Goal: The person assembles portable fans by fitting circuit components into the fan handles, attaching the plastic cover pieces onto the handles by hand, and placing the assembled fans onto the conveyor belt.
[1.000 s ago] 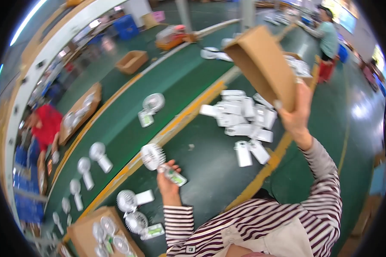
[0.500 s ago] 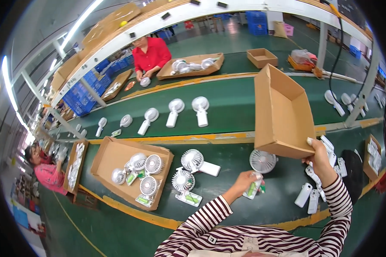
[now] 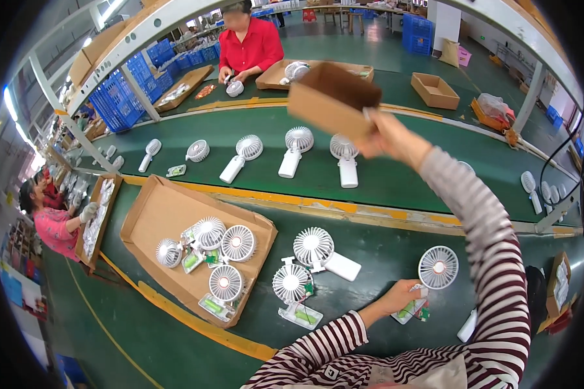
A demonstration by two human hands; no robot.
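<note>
My right hand (image 3: 392,136) grips the edge of a brown cardboard box (image 3: 324,111), blurred by motion, held up above the green conveyor belt (image 3: 240,117). Low on the near bench, my left hand (image 3: 399,298) is closed on a white handheld fan (image 3: 438,267). Its handle is uncovered, showing a green cell and a small green circuit board. To the left of that hand lie two more fans, one with a closed white handle (image 3: 342,266) and one with an opened handle (image 3: 302,315). My right forearm hides part of the bench.
A shallow cardboard tray (image 3: 169,207) with several opened fans stands on the left of the bench. White fans (image 3: 291,162) line the belt. Across it, a person in red (image 3: 250,48) handles a fan part. A white handle piece (image 3: 467,326) lies beside my right sleeve.
My right hand has swung the box up and left, from above the bench to over the belt. My left hand keeps its fan. The view has shifted.
</note>
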